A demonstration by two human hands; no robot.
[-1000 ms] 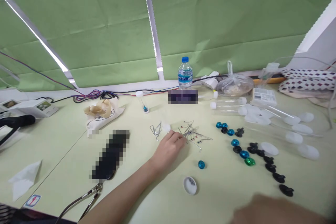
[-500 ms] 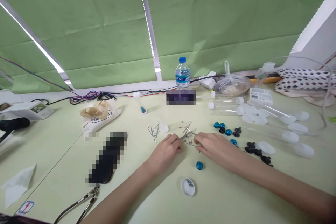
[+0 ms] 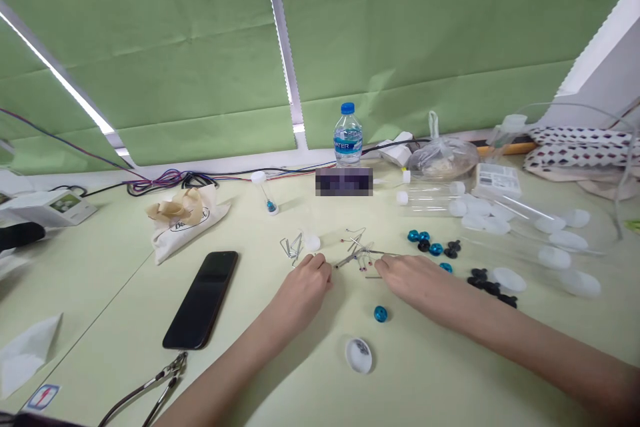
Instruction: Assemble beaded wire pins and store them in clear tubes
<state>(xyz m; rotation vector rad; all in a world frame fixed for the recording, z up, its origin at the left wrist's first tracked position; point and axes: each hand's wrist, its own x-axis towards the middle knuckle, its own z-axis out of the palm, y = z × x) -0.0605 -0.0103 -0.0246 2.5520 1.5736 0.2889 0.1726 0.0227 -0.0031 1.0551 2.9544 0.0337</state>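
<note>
My left hand (image 3: 309, 280) is closed, knuckles up, just left of a loose pile of thin metal pins (image 3: 356, 255) with small coloured tips. Whatever its fingers hold is hidden. My right hand (image 3: 407, 275) is closed at the pile's right side, fingertips down by the pins. A thin grey rod (image 3: 373, 277) reaches out from beside its thumb; whether the hand grips it I cannot tell. In front of the hands lies a round blue part (image 3: 381, 313). Nearer me is a white cap (image 3: 359, 367) with small dark pieces inside. L-shaped metal keys (image 3: 293, 248) lie beyond my left hand.
Blue and black round parts (image 3: 436, 249), clear tubes (image 3: 430, 199) and white caps (image 3: 554, 256) spread to the right. A phone (image 3: 201, 300) and a cloth pouch (image 3: 187, 230) are at left. A water bottle (image 3: 348, 140) and cables (image 3: 155, 181) stand along the back.
My left hand has moved slightly left, away from the pile. My right hand has shifted a little right. The gap between them is wider, showing more of the pins.
</note>
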